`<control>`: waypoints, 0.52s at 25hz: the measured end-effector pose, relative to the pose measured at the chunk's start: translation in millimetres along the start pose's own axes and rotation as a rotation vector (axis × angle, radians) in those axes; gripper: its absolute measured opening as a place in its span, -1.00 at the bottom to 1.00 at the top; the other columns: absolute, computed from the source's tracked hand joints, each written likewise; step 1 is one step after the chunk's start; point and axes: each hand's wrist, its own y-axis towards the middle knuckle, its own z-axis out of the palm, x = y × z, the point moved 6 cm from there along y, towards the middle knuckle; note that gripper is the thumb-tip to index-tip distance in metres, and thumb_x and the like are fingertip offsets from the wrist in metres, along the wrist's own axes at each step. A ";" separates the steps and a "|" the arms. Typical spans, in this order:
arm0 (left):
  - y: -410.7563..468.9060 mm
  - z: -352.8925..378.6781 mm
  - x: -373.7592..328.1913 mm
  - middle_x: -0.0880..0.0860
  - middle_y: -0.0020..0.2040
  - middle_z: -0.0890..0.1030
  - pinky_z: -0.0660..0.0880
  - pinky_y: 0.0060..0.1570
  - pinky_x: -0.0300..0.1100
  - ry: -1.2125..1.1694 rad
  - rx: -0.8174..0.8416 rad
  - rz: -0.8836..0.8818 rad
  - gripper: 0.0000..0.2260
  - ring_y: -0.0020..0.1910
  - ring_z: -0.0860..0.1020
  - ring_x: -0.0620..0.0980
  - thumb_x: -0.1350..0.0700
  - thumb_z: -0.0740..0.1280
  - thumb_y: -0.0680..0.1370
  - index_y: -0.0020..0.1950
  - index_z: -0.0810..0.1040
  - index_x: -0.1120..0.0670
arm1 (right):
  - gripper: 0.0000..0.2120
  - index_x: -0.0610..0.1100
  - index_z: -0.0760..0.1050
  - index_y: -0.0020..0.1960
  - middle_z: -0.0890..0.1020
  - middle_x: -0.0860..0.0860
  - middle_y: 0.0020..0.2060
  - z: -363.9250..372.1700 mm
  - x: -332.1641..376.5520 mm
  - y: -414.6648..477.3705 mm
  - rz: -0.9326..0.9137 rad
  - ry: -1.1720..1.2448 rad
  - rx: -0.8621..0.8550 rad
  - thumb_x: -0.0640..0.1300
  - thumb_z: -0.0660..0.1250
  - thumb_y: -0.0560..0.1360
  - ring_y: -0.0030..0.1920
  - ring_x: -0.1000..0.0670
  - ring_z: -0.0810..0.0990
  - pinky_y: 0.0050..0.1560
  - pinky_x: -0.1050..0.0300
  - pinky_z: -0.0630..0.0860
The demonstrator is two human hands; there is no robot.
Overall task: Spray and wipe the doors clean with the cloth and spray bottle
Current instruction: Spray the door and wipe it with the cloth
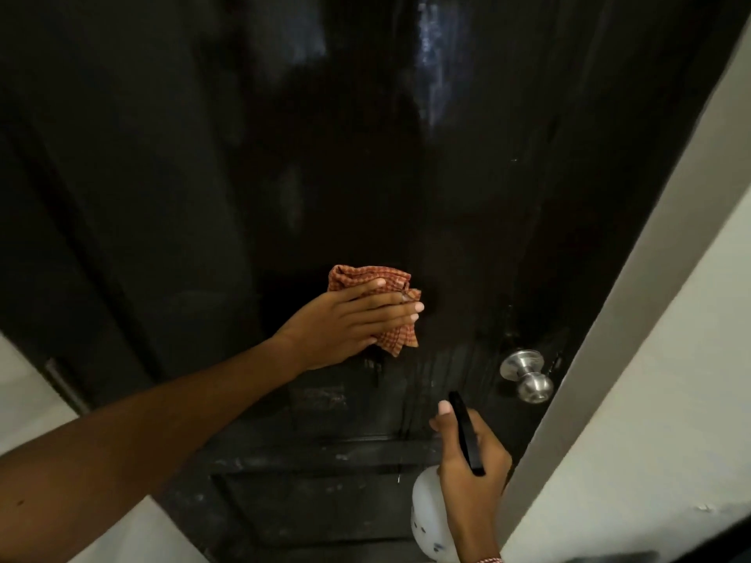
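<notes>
Door (252, 148): dark, glossy, upright ahead, fills the view.
Cloth (361, 276): orange check, bunched, flat vs door at mid-height, left of knob (526, 375).
Left grip (345, 323): fingers straight, palm pressing cloth onto door, not curled round it.
Right grip (467, 453): clenched round spray bottle (426, 518). Bottle low, near door, below-right of cloth, long axis approx. upright.
Key relation: streaks (439, 384), look wet, lie below & right of cloth, btwn it and knob. Left grip nearer.
Next, prob.: sweep cloth down-right thru streaks.
</notes>
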 end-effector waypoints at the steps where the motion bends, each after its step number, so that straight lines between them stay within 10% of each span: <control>1: -23.3 6.2 5.7 0.00 0.71 -0.27 -0.08 0.66 0.04 -0.013 0.006 -0.027 -0.37 0.69 -0.23 0.02 -0.10 0.01 0.75 0.71 -0.24 0.06 | -0.79 -0.12 0.69 -0.18 0.70 0.04 -0.33 11.0 2.1 -7.3 -0.008 -0.009 0.013 -0.11 0.42 0.62 -0.22 0.10 0.69 -0.18 0.44 0.49; 13: -147.0 55.0 20.9 -0.02 0.73 -0.10 -0.05 0.66 0.11 0.011 -0.158 -0.348 -0.41 0.70 -0.08 0.02 -0.16 0.01 0.75 0.73 -0.08 0.00 | -0.67 -0.05 0.65 -0.27 0.62 -0.02 -0.41 122.9 -40.9 -37.9 -0.142 0.023 0.182 0.14 0.39 0.53 -0.37 0.03 0.61 -0.34 0.08 0.53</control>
